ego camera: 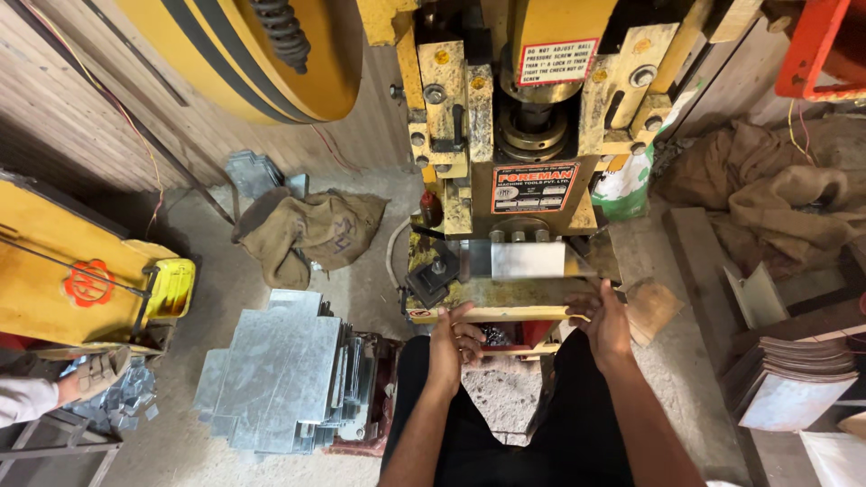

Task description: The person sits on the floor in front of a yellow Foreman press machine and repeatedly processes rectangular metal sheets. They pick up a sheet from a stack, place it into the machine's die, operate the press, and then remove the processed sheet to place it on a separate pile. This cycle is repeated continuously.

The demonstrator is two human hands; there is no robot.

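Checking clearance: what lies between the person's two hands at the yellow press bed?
Head view: between left hand and right hand only the yellow press bed's front edge shows; no other object.

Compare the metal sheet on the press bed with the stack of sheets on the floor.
The sheet on the press is a single piece, raised on the bed just beyond both hands; the stack is many pieces piled unevenly on the floor. The sheet looks bright, near white; the stack looks duller grey. Both are flat, roughly rectangular metal.
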